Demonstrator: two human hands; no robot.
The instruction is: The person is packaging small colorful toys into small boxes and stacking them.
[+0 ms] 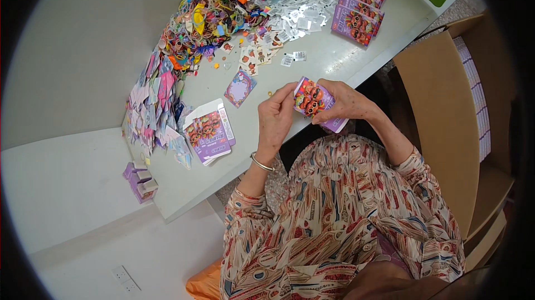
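Note:
Just off the table's near edge, a small purple carton [314,98] with a colourful cartoon print is held between both hands. My right hand [350,101] wraps round its right side, thumb across the printed front. My left hand [277,111] has its fingers closed at the carton's upper left edge; the fingertips are partly hidden. To the left lies a stack of flat purple-and-white cartons [210,138]. A purple-bordered card [240,88] rests on the table beyond my left hand.
A large heap of small colourful trinkets [212,15] covers the table's far left, with shiny pastel packets [153,102] beside it. White sachets [304,15] and printed stickers [256,54] lie scattered. Filled-out purple cartons [359,13] stand far right. An open cardboard box [440,105] is at my right.

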